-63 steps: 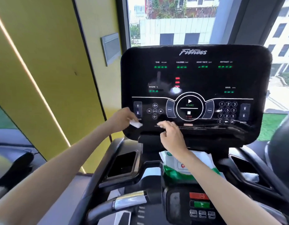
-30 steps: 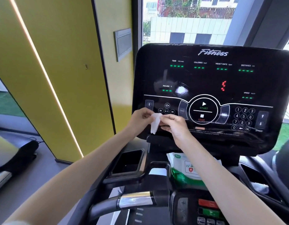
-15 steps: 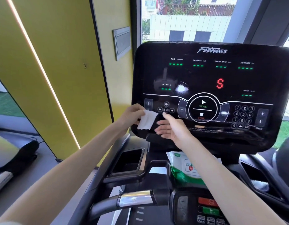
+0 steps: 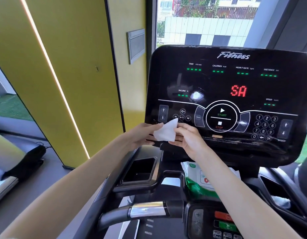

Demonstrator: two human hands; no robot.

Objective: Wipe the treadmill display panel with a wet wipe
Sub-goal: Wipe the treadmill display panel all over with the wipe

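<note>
Head view: wet wipe [image 4: 166, 131] between both hands.

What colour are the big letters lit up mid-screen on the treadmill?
Red: the letters "SA" on the black display panel, head view.

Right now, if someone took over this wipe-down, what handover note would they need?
Left hand and right hand both hold the wet wipe, spread between them in front of the display panel, low at its left corner. Wipes pack sits below the console. Wipe is out and unfolded. No wiped area is visible; treat the whole panel as left.
</note>
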